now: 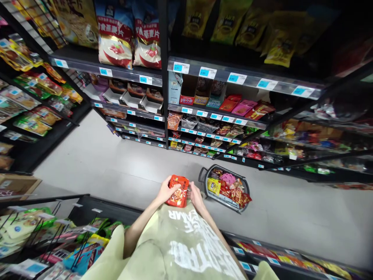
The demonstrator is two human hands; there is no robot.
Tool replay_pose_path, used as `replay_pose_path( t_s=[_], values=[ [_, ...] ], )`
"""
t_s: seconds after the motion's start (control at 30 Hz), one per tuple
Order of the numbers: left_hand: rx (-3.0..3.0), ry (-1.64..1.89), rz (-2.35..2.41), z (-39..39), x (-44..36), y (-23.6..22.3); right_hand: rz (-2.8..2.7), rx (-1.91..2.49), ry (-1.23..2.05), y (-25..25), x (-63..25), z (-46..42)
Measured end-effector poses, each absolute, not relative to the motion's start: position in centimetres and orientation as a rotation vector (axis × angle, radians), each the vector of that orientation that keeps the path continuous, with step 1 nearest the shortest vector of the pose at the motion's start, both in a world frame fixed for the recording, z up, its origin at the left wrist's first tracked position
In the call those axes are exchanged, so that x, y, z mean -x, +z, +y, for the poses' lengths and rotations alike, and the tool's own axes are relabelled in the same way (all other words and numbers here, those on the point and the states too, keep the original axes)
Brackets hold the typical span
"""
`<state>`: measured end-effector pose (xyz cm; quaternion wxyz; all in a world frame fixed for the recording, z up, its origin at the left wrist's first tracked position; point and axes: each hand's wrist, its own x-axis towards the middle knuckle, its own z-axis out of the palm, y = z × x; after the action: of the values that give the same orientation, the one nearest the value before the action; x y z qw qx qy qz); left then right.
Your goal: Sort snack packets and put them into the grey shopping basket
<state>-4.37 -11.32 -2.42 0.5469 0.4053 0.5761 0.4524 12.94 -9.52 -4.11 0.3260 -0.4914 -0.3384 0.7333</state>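
Observation:
I hold a small orange-red snack packet [177, 189] in front of my chest with both hands. My left hand [166, 190] wraps round its left edge, fingers closed on it. My right hand [196, 196] grips its right side, fingers curled and partly hidden behind the packet. A dark shopping basket [204, 174] full of colourful snack packs stands on the grey floor just right of my hands.
Black store shelves [244, 79] with blue price tags line the far side, stocked with bags and boxes. More racks of packets stand at the left [32, 101] and close below me [43, 241]. A cardboard box [17, 184] sits at the left. Grey floor [96, 163] runs between.

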Motion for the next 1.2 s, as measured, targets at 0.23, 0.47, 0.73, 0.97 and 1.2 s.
replay_pose_path(
  t_s=[0.23,0.47,0.73,0.97,1.2],
  values=[
    [-0.978,1.053,1.370,-11.0,4.0,-2.8,-1.096,1.304,1.650,-4.0,-12.6,-9.4],
    [-0.799,1.074,1.375,-11.1,4.2,-4.2,-1.006,1.322,1.708,-4.7,-12.9,-9.2],
    [-0.997,1.192,1.528,-11.1,4.6,-4.4,-0.862,1.267,1.798,-4.9,-13.6,-9.4],
    [-0.402,0.987,1.237,-11.4,4.6,-3.6,-0.829,1.250,1.842,-4.3,-13.8,-9.5],
    [-0.482,0.918,1.136,-12.1,4.6,-3.1,-0.799,1.264,1.774,-4.8,-14.1,-9.2]
  ],
)
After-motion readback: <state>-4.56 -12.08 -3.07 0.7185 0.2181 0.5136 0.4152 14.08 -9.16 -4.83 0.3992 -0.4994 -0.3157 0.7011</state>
